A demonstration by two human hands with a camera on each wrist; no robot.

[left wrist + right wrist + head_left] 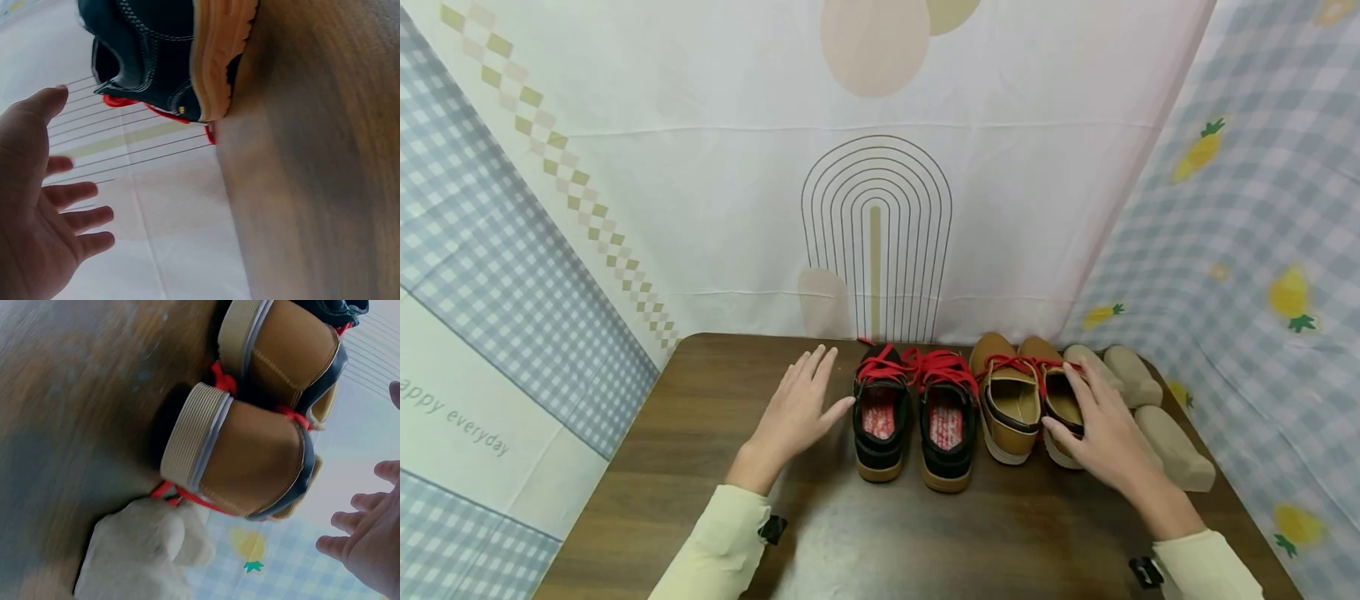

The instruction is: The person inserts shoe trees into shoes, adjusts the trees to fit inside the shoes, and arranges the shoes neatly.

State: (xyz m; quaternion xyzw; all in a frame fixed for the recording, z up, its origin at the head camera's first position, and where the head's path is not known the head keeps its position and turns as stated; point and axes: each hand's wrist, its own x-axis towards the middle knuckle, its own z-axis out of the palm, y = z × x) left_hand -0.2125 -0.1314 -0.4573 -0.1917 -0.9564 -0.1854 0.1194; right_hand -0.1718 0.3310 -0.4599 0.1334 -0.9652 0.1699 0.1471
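Two black shoes (pixel 881 417) with red laces stand side by side on the wooden table, heels toward me. Just left of them my left hand (pixel 797 408) hovers with spread fingers; in the left wrist view nothing is in that hand (pixel 44 206) and a black shoe (pixel 156 56) stands beyond it. To the right is a pair of tan shoes (pixel 1009 417), also red-laced. Over the right tan shoe my right hand (pixel 1101 429) is held with fingers extended. The right wrist view shows this hand (pixel 375 531) apart from the tan shoe (pixel 250 456), holding nothing.
Several beige shoe-shaped inserts (pixel 1176 446) lie right of the tan shoes, near the table's right edge. A white patterned cloth (pixel 737 208) hangs behind the wooden table (pixel 700 433). Blue checked cloths (pixel 1247 250) hang at both sides.
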